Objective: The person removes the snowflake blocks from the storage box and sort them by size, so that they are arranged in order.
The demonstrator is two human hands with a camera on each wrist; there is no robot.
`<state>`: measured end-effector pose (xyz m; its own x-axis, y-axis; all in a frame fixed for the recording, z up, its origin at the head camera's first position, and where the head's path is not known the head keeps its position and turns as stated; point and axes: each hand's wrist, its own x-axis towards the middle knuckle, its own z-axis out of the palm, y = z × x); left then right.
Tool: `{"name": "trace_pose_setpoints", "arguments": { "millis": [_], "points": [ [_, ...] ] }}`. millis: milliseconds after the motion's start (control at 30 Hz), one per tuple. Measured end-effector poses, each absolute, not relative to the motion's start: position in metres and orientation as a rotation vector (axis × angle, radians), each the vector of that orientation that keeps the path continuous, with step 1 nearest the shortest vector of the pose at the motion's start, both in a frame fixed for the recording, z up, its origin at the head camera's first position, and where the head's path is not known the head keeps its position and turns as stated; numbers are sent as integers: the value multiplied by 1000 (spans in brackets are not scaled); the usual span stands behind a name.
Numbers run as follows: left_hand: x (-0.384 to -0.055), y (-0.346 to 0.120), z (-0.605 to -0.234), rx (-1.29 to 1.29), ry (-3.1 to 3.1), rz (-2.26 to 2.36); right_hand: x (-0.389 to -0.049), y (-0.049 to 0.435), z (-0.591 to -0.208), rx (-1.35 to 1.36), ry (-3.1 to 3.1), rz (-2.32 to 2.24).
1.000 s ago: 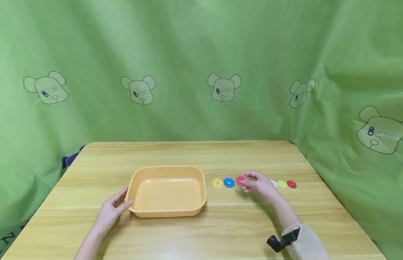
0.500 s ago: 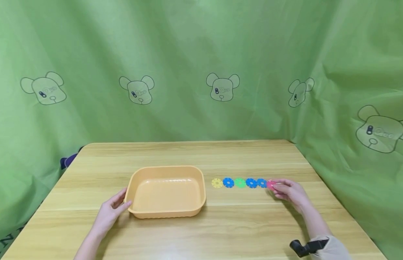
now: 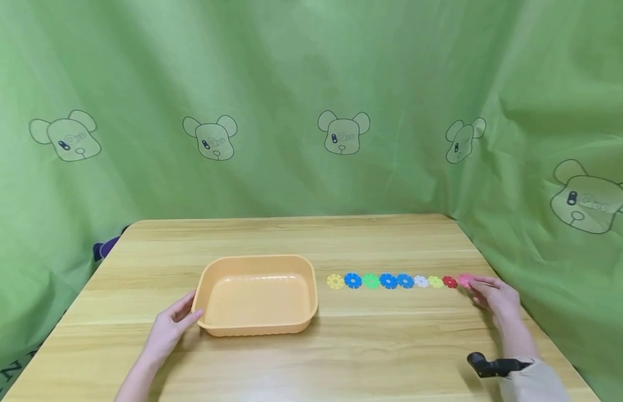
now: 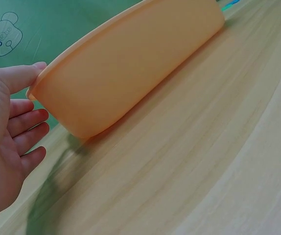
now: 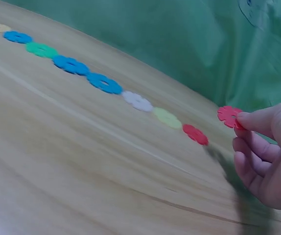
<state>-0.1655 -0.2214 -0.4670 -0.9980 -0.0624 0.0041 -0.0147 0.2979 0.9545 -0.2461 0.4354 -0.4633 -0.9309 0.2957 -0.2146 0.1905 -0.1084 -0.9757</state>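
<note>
Between the thumb and fingers of my right hand (image 3: 499, 298) is a pinkish-red flower-shaped plastic disc (image 5: 228, 116), held just above the table. It is at the right end of a row of similar discs, beside a red disc (image 5: 195, 134). To the left lie a pale yellow-green disc (image 3: 435, 282), a white disc (image 3: 420, 281), two blue discs, a green disc (image 3: 370, 281), another blue disc (image 3: 353, 280) and a yellow disc (image 3: 335, 281). My left hand (image 3: 168, 329) grips the left rim of an orange plastic basin (image 4: 130, 68), its thumb over the edge.
The wooden table (image 3: 372, 357) carries the basin left of the disc row. A green curtain (image 3: 276, 184) with printed bear heads hangs behind and along the sides. A black strap mount (image 3: 497, 367) sits on my right wrist.
My right hand has moved rightward along the row with the pinkish-red disc, from above the green disc to past the red one, uncovering the discs between. My left hand stays on the basin.
</note>
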Motion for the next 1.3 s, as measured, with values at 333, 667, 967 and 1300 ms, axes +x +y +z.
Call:
{"name": "trace_pose_setpoints", "arguments": {
  "millis": [333, 667, 967, 1300],
  "points": [
    [-164, -222, -466, 65, -2478, -1817, -260, 446, -472, -719, -2259, 1898],
    [-164, -220, -468, 77, -2475, -1802, -267, 445, -472, -782, -2513, 1518],
    [-164, -219, -469, 78, -2466, -1812, -266, 443, -473, -787, -2614, 1300],
    [-165, -217, -469, 85, -2481, -1791, -263, 447, -475, -751, -2583, 1356]
  ]
}}
